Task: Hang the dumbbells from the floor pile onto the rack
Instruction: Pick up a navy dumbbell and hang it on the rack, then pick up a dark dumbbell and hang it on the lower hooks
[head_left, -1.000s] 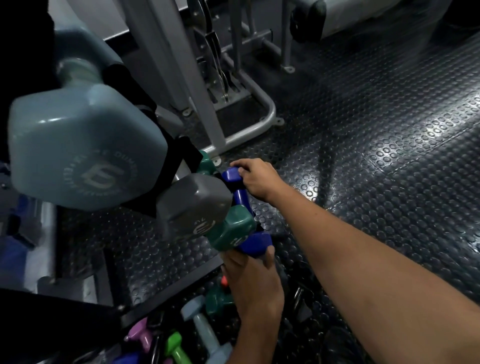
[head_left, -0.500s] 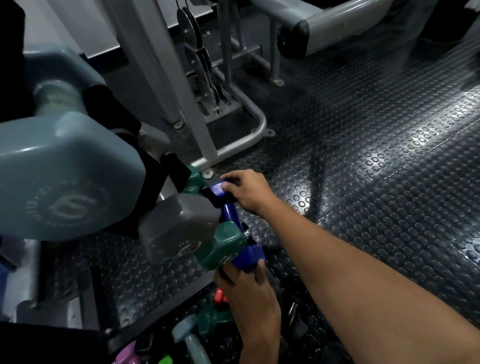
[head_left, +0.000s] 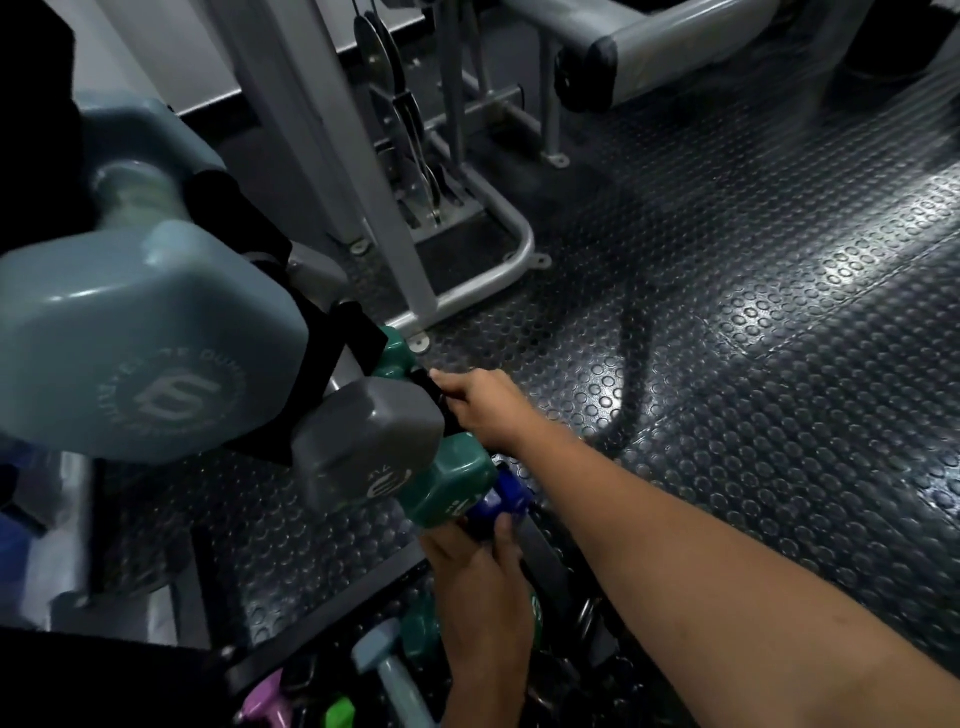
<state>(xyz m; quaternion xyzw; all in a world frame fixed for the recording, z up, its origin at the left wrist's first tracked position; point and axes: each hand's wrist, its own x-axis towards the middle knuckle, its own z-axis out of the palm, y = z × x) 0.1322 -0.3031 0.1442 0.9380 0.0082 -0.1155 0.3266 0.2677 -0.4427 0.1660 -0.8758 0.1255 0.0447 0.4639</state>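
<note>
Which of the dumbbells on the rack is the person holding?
The blue dumbbell, lowest on the rack. The left hand grips its near head, the right hand its far end; the light-blue, grey and green ones hang untouched.

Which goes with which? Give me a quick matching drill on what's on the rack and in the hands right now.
Things:
1. blue dumbbell
2. grey dumbbell
3. pale blue dumbbell
4. purple dumbbell

Places:
A. top, nearest the camera
B. low, at the frame's bottom edge
C. gripped at its near end by the left hand
D. on the rack between the pale blue one and the green one

Pairs: 1-C, 2-D, 3-A, 4-B
</note>
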